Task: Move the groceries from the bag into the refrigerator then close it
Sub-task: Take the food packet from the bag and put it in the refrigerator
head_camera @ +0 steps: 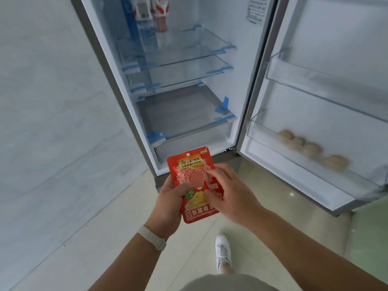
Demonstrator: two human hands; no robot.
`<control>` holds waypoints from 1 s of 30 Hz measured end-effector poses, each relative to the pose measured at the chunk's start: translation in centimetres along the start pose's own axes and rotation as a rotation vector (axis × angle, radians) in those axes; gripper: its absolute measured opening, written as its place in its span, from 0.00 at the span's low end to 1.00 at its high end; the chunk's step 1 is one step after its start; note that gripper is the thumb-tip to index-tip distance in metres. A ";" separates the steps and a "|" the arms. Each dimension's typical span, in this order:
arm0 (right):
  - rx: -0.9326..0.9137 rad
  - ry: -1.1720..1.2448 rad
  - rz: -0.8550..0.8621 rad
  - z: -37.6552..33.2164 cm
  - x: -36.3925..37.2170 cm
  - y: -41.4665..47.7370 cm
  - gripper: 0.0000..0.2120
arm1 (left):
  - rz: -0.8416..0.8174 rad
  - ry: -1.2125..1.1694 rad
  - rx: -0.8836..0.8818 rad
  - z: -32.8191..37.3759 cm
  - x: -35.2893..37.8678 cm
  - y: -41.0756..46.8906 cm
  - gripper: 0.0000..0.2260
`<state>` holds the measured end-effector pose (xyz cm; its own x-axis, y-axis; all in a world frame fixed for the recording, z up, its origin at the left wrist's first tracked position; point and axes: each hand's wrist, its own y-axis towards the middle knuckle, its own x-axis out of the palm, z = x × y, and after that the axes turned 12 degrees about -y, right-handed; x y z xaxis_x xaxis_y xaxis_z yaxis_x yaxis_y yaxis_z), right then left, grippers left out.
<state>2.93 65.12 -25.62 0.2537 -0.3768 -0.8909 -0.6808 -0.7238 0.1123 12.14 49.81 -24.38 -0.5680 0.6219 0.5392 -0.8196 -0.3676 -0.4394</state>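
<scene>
A red foil snack packet with yellow print is held upright in front of the open refrigerator. My left hand grips its lower left edge, thumb across the front. My right hand pinches its right side with fingers on the face. The refrigerator door stands swung out to the right. Two bottles stand on the top glass shelf. Several brown eggs lie in the lower door bin. No bag is in view.
A grey-white wall runs along the left of the refrigerator. Lower glass shelves and a drawer hold nothing visible. My white shoe stands on the beige tiled floor below my arms.
</scene>
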 end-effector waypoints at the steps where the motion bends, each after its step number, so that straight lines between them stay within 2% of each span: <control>1: -0.008 0.003 -0.009 0.8 -0.3 1.3 0.28 | 0.021 -0.002 -0.003 0.4 0.7 1.1 0.15; 12: -0.043 0.079 -0.098 10.3 -2.8 12.5 0.28 | 0.160 0.027 0.039 2.5 8.9 12.0 0.14; 30: -0.159 0.105 -0.146 13.4 -1.2 19.8 0.26 | 0.293 -0.032 0.074 3.7 8.7 18.8 0.12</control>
<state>-20.09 59.01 -28.26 0.4169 -0.3138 -0.8531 -0.5168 -0.8539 0.0616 -8.53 45.75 -25.31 -0.7819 0.4606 0.4202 -0.6235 -0.5783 -0.5262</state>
